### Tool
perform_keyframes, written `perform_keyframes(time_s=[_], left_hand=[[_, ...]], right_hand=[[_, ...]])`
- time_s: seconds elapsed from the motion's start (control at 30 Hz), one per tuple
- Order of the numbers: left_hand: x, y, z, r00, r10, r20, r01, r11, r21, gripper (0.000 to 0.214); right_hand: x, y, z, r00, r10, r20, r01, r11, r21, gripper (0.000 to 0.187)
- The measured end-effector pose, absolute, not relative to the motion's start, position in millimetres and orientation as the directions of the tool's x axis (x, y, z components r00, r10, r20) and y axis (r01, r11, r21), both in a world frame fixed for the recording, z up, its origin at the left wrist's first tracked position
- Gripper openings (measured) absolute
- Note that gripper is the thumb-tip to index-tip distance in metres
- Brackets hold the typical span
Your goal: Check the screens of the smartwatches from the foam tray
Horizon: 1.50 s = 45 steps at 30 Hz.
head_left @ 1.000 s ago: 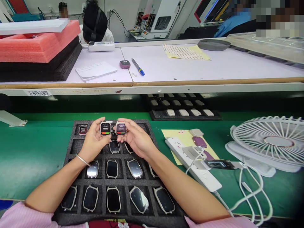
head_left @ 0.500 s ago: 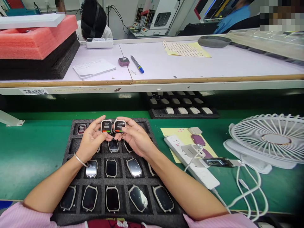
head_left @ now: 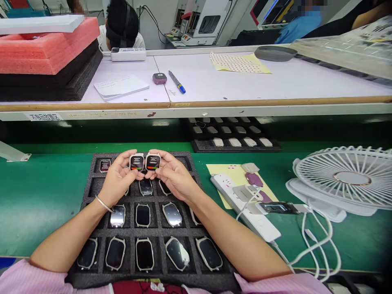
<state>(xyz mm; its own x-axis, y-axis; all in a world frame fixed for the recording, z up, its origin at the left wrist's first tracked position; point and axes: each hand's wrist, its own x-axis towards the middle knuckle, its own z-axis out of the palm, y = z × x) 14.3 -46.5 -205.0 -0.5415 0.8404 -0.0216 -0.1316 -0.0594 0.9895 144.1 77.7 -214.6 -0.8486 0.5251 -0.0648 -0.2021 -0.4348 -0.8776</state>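
Thumb and fingers of my left hand (head_left: 121,175) pinch one strapless watch (head_left: 136,162) by its edges, and my right hand (head_left: 174,173) pinches a second watch (head_left: 152,162) the same way. I hold the pair just beside each other, faces tipped up toward me, above the far part of a dark foam tray (head_left: 159,232). Both screens are lit with white text, too small for me to read, over a red and green strip.

Taking the held pair as the clock's centre, a lit watch in the tray (head_left: 105,165) sits in its cell at nine o'clock. At six o'clock the nearest row holds five dark-screened watches (head_left: 145,255); in the row beyond, my right forearm partly covers one.

A white fan (head_left: 352,178) stands well apart at three o'clock, and nearer, toward four, a power strip (head_left: 263,226) lies partly over yellow paper (head_left: 214,170). Up on the shelf, a pen (head_left: 177,82) lies at one o'clock and a notepad (head_left: 121,87) at eleven.
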Motion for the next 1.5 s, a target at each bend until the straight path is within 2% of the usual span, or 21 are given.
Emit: perform_keyframes(time_s=[1.1, 1.5], left_hand=[[15.0, -44.8, -206.0, -0.541, 0.841, 0.003, -0.090, -0.061, 0.994, 0.054], [13.2, -45.1, -204.8, -0.589, 0.808, 0.024, -0.076, -0.084, 0.994, 0.051]], right_hand=[[142.7, 77.5, -212.5, -0.852, 0.522, -0.041, -0.196, -0.391, -0.899, 0.047], [145.5, 77.5, -211.2, -0.843, 0.538, -0.028, -0.212, -0.379, -0.901, 0.046]])
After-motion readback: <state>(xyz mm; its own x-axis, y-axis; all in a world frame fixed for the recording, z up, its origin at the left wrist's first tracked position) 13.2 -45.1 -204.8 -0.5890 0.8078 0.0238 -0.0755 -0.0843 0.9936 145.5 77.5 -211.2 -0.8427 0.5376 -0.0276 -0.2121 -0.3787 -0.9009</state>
